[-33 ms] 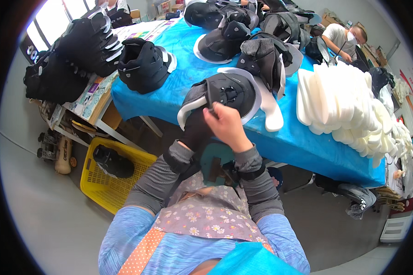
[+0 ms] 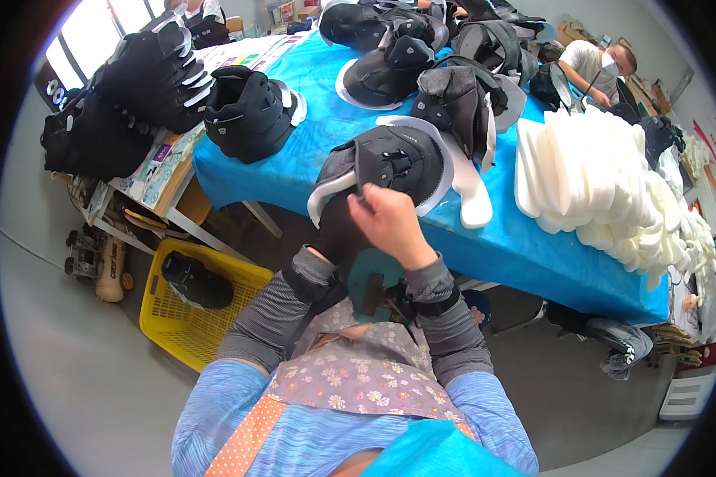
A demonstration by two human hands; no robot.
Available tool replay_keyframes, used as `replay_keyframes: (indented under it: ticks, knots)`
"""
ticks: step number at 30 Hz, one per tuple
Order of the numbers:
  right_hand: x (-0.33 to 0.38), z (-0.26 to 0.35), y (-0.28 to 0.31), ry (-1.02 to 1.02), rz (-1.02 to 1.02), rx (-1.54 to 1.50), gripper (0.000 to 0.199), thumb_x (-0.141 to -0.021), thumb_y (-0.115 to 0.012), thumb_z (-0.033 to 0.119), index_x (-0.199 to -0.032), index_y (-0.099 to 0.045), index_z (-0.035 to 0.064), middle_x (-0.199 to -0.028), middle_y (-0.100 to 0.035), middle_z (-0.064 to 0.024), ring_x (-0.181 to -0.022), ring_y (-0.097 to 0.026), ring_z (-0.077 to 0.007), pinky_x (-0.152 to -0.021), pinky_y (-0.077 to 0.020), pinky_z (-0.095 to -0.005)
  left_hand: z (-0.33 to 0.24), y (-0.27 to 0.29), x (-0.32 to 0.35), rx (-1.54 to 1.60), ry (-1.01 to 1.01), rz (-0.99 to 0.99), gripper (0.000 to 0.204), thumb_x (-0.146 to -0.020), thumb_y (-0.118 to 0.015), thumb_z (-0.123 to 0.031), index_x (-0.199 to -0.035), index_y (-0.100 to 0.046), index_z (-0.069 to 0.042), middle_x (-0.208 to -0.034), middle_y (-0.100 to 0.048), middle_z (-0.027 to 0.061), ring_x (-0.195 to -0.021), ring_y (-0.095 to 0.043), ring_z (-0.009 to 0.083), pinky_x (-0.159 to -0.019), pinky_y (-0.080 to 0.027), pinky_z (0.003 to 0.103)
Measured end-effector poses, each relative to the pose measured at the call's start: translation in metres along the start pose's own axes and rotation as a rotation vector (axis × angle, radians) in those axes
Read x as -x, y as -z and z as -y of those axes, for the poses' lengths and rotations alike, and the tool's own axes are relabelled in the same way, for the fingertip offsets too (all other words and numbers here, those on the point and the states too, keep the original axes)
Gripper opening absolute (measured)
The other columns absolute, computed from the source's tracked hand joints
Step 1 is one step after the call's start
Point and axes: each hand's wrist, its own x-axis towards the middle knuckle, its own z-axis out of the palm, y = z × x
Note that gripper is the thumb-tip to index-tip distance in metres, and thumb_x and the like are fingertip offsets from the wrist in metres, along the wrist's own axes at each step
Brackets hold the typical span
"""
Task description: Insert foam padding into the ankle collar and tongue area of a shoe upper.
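One bench (image 2: 525, 246) under a blue cover, running from upper left to right edge
One white stack of foam pieces (image 2: 589, 175) on its right part, too many to count
One heap of black padded pieces (image 2: 135, 87) at far left on a second surface, number cannot be told
One yellow crate (image 2: 155, 322) on the floor, lower left, with one black piece (image 2: 195, 280) inside
Four or so dark padded shells farther back on the bench, overlapping, exact count unclear; one black boot-like shell (image 2: 250, 111) apart at the left end
One black padded shell with white rim (image 2: 390, 163) at the near edge of the bench, right in front of the person, partly off the edge
Right hand (image 2: 390, 225) closed in a pinch on the shell's near edge
Left hand (image 2: 338, 230) in a dark glove, under the shell, mostly hidden; grip cannot be told
One other person (image 2: 593, 67) seated at upper right
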Motion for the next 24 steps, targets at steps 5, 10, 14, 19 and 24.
replay_keyframes:
  ticks: [5, 10, 14, 19, 24]
  knots:
    - [0.013, 0.029, -0.006, 0.246, 0.047, 0.000, 0.028, -0.076, -0.070, 0.009, -0.063, -0.046, 0.0062, -0.054, -0.048, -0.0108, -0.050, -0.053, -0.0311, -0.047, -0.0423, -0.0409, -0.017, -0.011, 0.019, 1.305, -0.121, -0.053, 0.061, -0.097, -0.046, -0.027, -0.150, -0.022, -0.009, -0.149, -0.032, 0.0095, -0.140, -0.029, 0.0185, -0.116, -0.025, 0.041]
    - [0.034, 0.068, -0.043, 0.354, 0.220, -0.285, 0.013, -0.076, -0.069, 0.012, -0.068, -0.059, 0.0093, -0.060, -0.052, -0.0079, -0.055, -0.056, -0.0199, -0.053, -0.0459, -0.0344, -0.057, -0.016, -0.038, -0.061, 0.029, 0.062, 0.052, -0.094, -0.053, -0.026, -0.139, -0.039, -0.004, -0.138, -0.047, 0.0130, -0.129, -0.045, 0.0273, -0.107, -0.039, 0.045]
    - [0.029, 0.041, -0.011, -0.261, -0.067, -0.359, 0.013, -0.097, -0.056, 0.012, -0.087, -0.057, 0.0042, -0.076, -0.057, -0.0014, -0.068, -0.050, -0.0097, -0.067, -0.0452, -0.0265, -0.087, 0.031, -0.024, 0.167, 0.009, -0.125, 0.043, -0.094, -0.057, -0.018, -0.132, -0.047, 0.000, -0.130, -0.055, 0.0129, -0.119, -0.054, 0.0212, -0.100, -0.046, 0.033]
    - [0.015, -0.012, -0.005, -0.277, -0.103, -0.250, 0.027, -0.091, -0.061, 0.017, -0.111, -0.054, -0.0001, -0.115, -0.057, -0.0161, -0.108, -0.056, -0.0290, -0.099, -0.0396, -0.0383, -0.071, 0.049, 0.006, 0.641, 0.268, 0.126, 0.052, -0.094, -0.057, -0.011, -0.142, -0.037, -0.002, -0.135, -0.051, 0.0108, -0.123, -0.051, 0.0194, -0.102, -0.043, 0.030]
    - [0.008, -0.043, -0.010, -0.160, 0.156, -0.043, 0.073, -0.075, -0.078, 0.036, -0.132, -0.048, 0.0003, -0.136, -0.049, -0.0214, -0.132, -0.040, -0.0412, -0.109, -0.0320, -0.0445, -0.033, 0.038, 0.013, 0.474, 0.036, 0.104, 0.051, -0.090, -0.061, -0.007, -0.138, -0.044, -0.003, -0.130, -0.056, 0.0123, -0.117, -0.056, 0.0202, -0.097, -0.046, 0.033]
